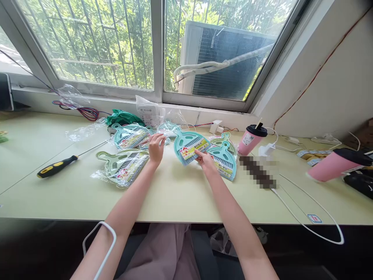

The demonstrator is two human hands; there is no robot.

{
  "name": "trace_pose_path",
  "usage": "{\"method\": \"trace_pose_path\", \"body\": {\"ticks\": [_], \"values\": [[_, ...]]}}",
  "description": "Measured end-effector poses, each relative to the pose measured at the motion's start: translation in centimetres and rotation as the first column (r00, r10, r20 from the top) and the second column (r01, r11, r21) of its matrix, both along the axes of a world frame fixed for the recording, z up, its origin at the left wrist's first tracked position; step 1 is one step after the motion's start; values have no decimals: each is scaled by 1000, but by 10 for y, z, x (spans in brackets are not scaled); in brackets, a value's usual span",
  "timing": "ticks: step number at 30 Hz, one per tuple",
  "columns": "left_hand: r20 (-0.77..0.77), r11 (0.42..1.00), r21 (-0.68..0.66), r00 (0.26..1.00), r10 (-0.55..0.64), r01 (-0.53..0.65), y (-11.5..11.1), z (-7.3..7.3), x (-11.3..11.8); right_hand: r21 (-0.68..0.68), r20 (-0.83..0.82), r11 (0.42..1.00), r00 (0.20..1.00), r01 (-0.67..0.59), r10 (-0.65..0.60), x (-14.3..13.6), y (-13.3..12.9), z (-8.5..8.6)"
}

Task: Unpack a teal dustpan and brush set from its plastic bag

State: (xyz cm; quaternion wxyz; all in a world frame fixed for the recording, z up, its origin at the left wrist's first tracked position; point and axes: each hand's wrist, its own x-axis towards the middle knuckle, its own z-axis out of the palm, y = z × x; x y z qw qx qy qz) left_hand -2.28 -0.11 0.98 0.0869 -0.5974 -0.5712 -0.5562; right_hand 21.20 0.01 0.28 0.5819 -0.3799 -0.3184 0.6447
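Note:
Several small teal brush-and-dustpan sets lie on the pale desk [180,198]. My right hand [206,160] rests with its fingertips on the lower edge of one unwrapped teal set [189,145], between it and another teal set [224,159] to its right. My left hand [155,147] hovers with fingers spread over a bagged teal set [129,135]. A green set in a clear bag [124,166] lies just left of my left wrist. Neither hand grips anything.
A yellow-and-black screwdriver [62,163] lies at the left. A pink cup with a straw [251,139] stands right of the sets, and a pink tumbler [335,164] lies at far right. White cables [305,208] trail over the desk's front edge. Loose plastic bags [150,111] sit by the window.

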Motion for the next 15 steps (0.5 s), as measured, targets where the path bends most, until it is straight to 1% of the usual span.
{"method": "trace_pose_path", "body": {"ticks": [3, 6, 9, 11, 13, 14, 15], "values": [[-35, 995, 44, 995, -91, 93, -1, 5, 10, 14, -6, 999, 999, -45, 45, -2, 0, 0], [-55, 985, 67, 986, -156, 160, -7, 7, 21, 20, -7, 996, 996, -87, 87, -3, 0, 1], [-40, 974, 84, 977, -209, 211, -16, 7, 35, 56, -51, 998, 998, -39, 42, -3, -1, 4], [38, 972, 111, 976, -214, 209, -21, 5, 45, 77, -96, 997, 995, 24, -16, -1, -1, 6], [203, 969, 118, 950, -236, 215, -21, 5, 51, 92, -125, 993, 990, 72, -60, 1, -2, 9], [306, 960, 99, 910, -280, 262, -20, 6, 53, 97, -132, 992, 989, 84, -71, 1, -2, 10], [408, 933, 66, 844, -348, 352, -18, 6, 54, 100, -135, 991, 988, 91, -77, 2, -2, 11]]}}
